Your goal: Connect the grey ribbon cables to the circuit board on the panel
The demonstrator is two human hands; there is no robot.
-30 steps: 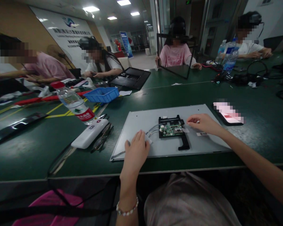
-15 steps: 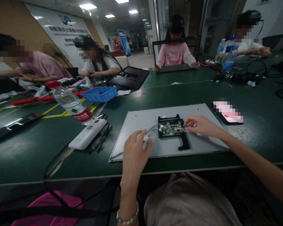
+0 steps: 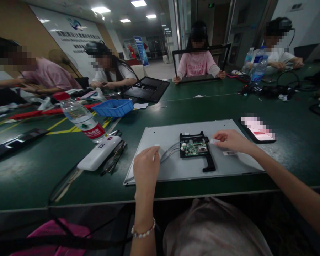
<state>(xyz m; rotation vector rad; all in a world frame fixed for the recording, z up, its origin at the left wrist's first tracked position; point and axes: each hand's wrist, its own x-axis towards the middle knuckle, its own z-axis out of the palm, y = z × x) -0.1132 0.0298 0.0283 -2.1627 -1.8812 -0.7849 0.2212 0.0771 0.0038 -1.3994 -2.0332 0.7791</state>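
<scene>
right hand (image 3: 230, 140): pinching white tab (image 3: 213, 141) beside circuit board (image 3: 193, 148) | left hand (image 3: 146, 165): grip unclear, over panel (image 3: 162, 136)

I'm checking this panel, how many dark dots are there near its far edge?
2: left dot and right dot, near the far corners of the gray panel. The black bracket may hide others.

Green circuit board (image 3: 194, 148), black bracket (image 3: 209, 161).

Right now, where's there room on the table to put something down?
The green table is bare just beyond the gray panel, right of the blue tray, and to the right of the smartphone. It's crowded left of the panel, where the red-capped bottle, white power bank and eyeglasses bunch together.
</scene>
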